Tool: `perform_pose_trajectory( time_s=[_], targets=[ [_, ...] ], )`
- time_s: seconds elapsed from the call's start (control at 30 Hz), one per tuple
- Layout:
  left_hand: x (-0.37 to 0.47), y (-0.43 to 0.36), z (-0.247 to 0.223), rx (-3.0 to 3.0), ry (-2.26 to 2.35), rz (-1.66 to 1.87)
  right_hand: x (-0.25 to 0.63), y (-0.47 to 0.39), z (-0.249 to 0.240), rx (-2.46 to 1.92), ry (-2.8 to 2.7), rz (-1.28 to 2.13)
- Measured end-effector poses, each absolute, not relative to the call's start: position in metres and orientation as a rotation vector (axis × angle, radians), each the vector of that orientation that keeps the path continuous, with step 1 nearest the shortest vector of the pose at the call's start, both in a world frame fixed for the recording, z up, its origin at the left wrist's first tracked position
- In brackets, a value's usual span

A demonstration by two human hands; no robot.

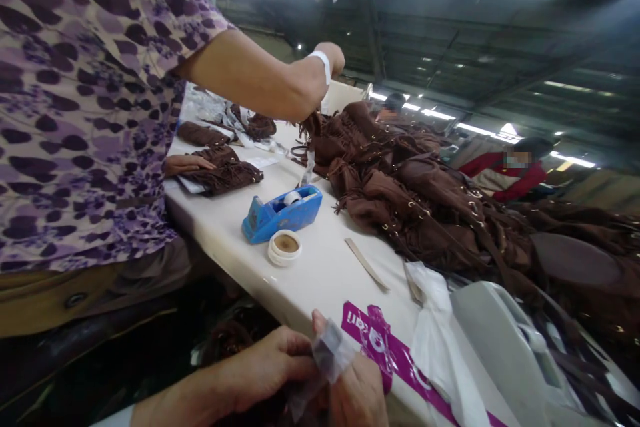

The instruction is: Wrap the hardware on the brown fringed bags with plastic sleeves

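Left hand: my left hand [265, 363] is low at the table's near edge, fingers curled, pinching the clear plastic piece [327, 353]
Right hand: my right hand [357, 393] sits just beside the left, thumb up against the same plastic, gripping it from the other side
Plastic piece: crumpled, translucent, held between both hands, just off the table [320, 267] edge and near the magenta printed sheet [380, 343]
Near edge: runs diagonally from the co-worker to my hands
Open room: bare table strip between the blue tape dispenser [281, 212], the small round tin [285, 247] and the thin flat strip [367, 264]
Right side: white plastic bags [440, 340] lie close; heap of brown fringed bags [425, 200] fills the far side
Left side: a co-worker in a purple patterned top [75, 100] stands close against the edge, raised hand [330, 60] over the heap, other hand [183, 163] on a brown bag [225, 173]
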State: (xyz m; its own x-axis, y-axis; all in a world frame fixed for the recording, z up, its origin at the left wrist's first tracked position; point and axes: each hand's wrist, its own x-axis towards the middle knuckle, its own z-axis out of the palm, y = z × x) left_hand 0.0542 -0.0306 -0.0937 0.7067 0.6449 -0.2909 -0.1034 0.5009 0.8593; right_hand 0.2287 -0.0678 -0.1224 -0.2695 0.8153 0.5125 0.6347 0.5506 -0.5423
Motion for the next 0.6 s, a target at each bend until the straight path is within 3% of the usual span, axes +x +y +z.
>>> perform_pose_trajectory(
  time_s=[0.3, 0.6],
  targets=[
    [0.04, -0.022, -0.111, 0.914, 0.595, 0.309, 0.238, -0.054, -0.095, -0.856, -2.523, -0.191],
    [0.028, -0.014, -0.124, 0.738, 0.286, 0.246, 0.23, -0.051, -0.086, -0.773, -2.638, -0.302]
  ],
)
